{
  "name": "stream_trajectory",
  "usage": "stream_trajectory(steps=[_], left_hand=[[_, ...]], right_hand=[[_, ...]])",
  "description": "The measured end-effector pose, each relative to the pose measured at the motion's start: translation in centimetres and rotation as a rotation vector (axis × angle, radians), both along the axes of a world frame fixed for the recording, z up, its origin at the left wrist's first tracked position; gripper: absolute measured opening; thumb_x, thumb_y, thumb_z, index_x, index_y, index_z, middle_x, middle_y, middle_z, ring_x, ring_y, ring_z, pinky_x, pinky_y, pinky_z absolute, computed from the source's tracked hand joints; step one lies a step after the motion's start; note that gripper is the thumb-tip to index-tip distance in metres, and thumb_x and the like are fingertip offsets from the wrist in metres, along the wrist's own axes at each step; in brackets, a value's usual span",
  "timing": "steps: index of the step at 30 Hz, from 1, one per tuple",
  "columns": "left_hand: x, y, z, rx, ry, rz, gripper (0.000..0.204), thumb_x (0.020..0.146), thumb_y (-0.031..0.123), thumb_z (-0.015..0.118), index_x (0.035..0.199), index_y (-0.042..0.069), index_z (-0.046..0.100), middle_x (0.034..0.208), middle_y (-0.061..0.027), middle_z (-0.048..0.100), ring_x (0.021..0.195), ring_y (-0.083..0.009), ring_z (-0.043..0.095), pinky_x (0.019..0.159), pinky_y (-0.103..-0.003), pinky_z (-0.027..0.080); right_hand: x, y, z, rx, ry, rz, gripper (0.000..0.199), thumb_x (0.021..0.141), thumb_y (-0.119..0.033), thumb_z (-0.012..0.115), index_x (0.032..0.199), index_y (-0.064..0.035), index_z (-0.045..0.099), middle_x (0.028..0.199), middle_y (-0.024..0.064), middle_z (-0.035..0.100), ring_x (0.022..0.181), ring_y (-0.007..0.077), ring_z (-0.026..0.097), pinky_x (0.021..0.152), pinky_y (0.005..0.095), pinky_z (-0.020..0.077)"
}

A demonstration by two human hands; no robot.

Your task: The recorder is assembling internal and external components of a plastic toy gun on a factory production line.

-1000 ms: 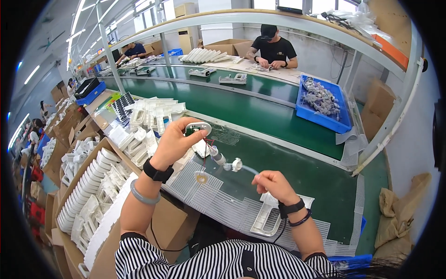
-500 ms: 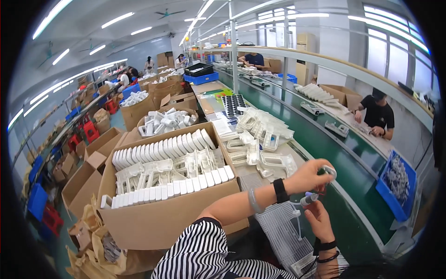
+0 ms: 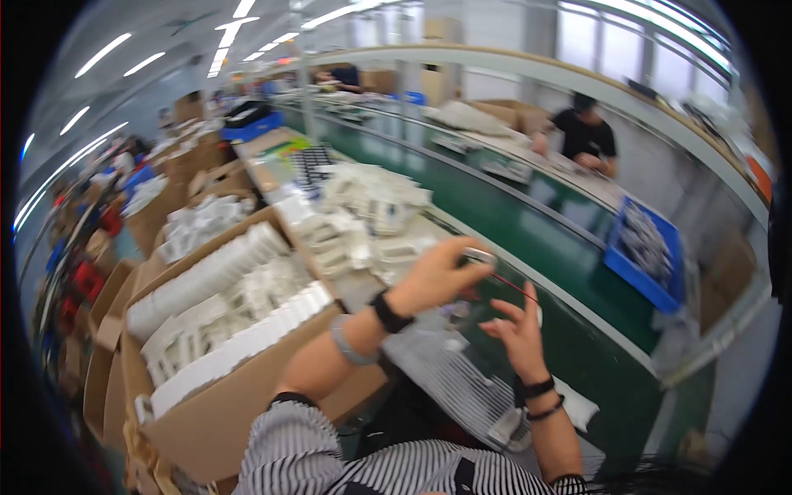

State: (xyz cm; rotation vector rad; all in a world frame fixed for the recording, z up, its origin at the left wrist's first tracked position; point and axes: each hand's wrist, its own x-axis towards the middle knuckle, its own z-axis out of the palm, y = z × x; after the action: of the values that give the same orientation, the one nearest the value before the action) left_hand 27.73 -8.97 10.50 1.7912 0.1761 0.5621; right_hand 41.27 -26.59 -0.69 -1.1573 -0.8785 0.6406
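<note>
My left hand [image 3: 441, 274] is closed on a small whitish oval part [image 3: 478, 257], held over the near edge of the green belt. A thin red wire [image 3: 513, 286] runs straight from that part to my right hand [image 3: 518, 334]. The right index finger points up, and the wire meets it at the fingertips; the exact grip is blurred. Below my hands lies a grey ribbed panel [image 3: 441, 381]. A small blurred purplish-grey piece [image 3: 456, 310] shows beneath the left hand.
A carton [image 3: 272, 392] packed with white moulded parts stands at my left. More pale plastic frames [image 3: 371, 198] are heaped on the bench beyond my hands. Past the green conveyor [image 3: 462, 194] sits a co-worker [image 3: 586, 136], near a blue bin [image 3: 652, 247] of small grey parts.
The view has swung right and blurred. The grey cylinder seen at my right fingers no longer shows there. A red wire now stretches between my hands.
</note>
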Motion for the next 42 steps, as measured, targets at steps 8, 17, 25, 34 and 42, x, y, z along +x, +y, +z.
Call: stream_trajectory(steps=[8,17,25,34,42], left_hand=[[-1.0,0.8,2.0,0.027,0.130,-0.008,0.025,0.097,0.022,0.069,0.115,0.004,0.065,0.085,0.0006,0.065,0.070,-0.0064,0.064,0.064,-0.023,0.055],[-0.1,-0.5,1.5,-0.214,0.073,-0.144,0.025,0.100,0.015,0.064,0.121,0.004,0.061,0.106,-0.0071,0.069,0.084,-0.0150,0.070,0.075,-0.032,0.062],[0.7,-2.3,0.7,-0.240,0.089,-0.217,0.026,0.100,0.016,0.064,0.122,0.004,0.059,0.107,-0.0086,0.069,0.083,-0.0158,0.070,0.071,-0.032,0.063],[0.4,-3.2,0.8,-0.226,0.164,-0.204,0.025,0.099,0.017,0.065,0.120,0.003,0.060,0.106,-0.0082,0.068,0.081,-0.0148,0.069,0.065,-0.030,0.063],[0.6,-5.4,0.9,-0.139,0.080,-0.165,0.024,0.098,0.014,0.067,0.118,0.001,0.062,0.106,-0.0079,0.068,0.088,-0.0164,0.070,0.062,-0.028,0.063]], right_hand=[[-2.0,-4.3,2.2,0.180,0.043,0.014,0.094,0.094,-0.001,0.061,0.162,-0.0145,-0.002,0.132,0.0204,0.053,0.096,0.0211,0.070,0.083,0.0312,0.0564],[-0.8,-3.4,-1.2,-0.073,-0.268,-0.013,0.089,0.091,-0.009,0.068,0.161,-0.0070,0.014,0.151,0.0217,0.044,0.133,0.0295,0.051,0.109,0.0403,0.0421],[-0.8,-0.5,-1.1,-0.034,-0.188,0.079,0.101,0.093,-0.008,0.067,0.161,-0.0094,-0.008,0.138,0.0188,0.056,0.124,0.0264,0.058,0.111,0.0412,0.0408],[-1.1,-1.0,-1.7,0.178,-0.049,0.141,0.100,0.094,-0.008,0.068,0.162,-0.0107,-0.005,0.108,0.0099,0.067,0.105,0.0177,0.066,0.097,0.0342,0.0507],[-0.9,-1.7,-1.1,0.050,-0.312,0.071,0.027,0.097,-0.011,0.065,0.124,-0.0043,0.066,0.104,0.0029,0.068,0.096,0.0121,0.064,0.091,0.0295,0.0514]])
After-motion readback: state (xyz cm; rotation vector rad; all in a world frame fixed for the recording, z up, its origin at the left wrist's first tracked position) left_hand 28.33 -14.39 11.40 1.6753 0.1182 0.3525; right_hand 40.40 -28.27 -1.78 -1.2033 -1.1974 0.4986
